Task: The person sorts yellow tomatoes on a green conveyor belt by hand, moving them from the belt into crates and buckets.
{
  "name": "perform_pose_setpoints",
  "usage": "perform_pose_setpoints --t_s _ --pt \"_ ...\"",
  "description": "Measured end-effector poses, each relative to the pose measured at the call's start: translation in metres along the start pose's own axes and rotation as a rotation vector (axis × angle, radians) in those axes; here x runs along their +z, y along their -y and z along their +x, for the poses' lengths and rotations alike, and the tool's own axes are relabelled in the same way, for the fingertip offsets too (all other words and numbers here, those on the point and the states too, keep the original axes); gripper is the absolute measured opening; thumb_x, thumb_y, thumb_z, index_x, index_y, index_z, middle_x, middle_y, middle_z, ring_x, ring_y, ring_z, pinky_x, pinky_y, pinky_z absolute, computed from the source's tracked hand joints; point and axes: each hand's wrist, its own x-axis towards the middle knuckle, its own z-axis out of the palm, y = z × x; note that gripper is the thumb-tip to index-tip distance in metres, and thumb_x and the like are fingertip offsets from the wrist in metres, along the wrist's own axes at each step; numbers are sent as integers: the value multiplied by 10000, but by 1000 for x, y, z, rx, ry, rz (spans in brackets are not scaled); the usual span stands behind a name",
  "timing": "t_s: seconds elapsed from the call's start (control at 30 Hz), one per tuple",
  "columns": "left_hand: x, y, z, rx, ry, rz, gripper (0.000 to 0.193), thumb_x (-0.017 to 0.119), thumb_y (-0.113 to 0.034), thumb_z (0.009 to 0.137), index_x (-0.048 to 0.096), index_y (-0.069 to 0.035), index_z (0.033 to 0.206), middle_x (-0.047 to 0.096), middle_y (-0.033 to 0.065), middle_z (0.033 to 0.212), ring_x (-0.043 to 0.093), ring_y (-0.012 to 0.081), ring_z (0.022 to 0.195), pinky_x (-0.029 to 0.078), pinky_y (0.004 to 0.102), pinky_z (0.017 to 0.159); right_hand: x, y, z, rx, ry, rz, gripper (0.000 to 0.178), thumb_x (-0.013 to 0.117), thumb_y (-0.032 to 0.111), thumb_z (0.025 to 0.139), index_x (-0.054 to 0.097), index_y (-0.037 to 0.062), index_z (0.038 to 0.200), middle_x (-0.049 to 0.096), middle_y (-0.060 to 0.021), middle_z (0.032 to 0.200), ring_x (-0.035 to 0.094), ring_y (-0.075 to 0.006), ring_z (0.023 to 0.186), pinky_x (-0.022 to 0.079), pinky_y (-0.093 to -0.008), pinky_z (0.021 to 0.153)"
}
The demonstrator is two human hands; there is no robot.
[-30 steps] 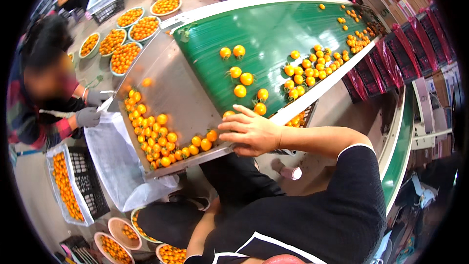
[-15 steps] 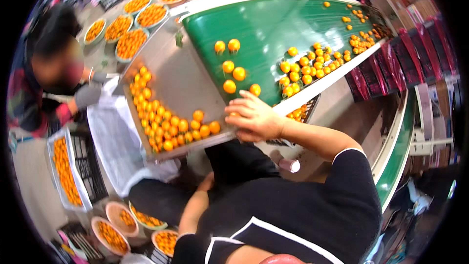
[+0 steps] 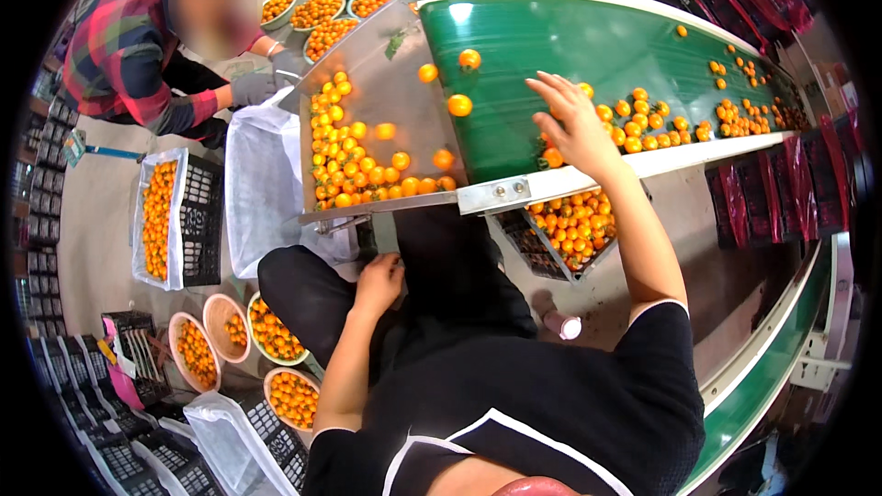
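Note:
My right hand (image 3: 571,127) is over the green conveyor belt (image 3: 514,32), fingers stretched out and holding nothing. Orange cherry tomatoes (image 3: 634,129) lie along the belt's near edge beside it, and some are partly hidden by the hand. A few loose tomatoes (image 3: 459,106) are near the belt's left end. A metal tray (image 3: 367,64) joins that end, with many tomatoes (image 3: 354,165) gathered along its left and near sides. My left hand (image 3: 378,283) rests on my leg, apparently empty, its fingers loosely bent and partly hidden.
Below the belt stands a black crate (image 3: 542,248) of tomatoes. A white-lined container (image 3: 262,202) is beside the tray, near a co-worker's gloved hand (image 3: 253,89). Tomato-filled basins (image 3: 195,354) and a lined crate (image 3: 202,239) stand at left. Stacked crates (image 3: 763,188) are at right.
My right hand has moved right, from the tray's edge to over the belt. Tomatoes at the belt's left end have shifted toward the tray. The view has turned.

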Motion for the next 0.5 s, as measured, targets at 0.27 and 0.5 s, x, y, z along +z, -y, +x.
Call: perform_pose_setpoints --t_s 0.27,0.5 --pt "-47 -113 19 373 -430 -214 126 605 100 789 649 19 875 631 144 803 628 282 719 503 335 661 -27 -60 -78 717 406 -350 843 508 574 884 254 72 1512 185 -305 1542 151 -473 1435 127 -529 1169" --pt "-21 -190 91 766 -260 -63 225 649 12 778 651 -3 1002 638 158 1035 620 335 917 509 395 806 27 -46 -14 390 134 -347 664 560 433 913 327 205 1492 306 -167 1533 302 -381 1398 205 -562 1137"
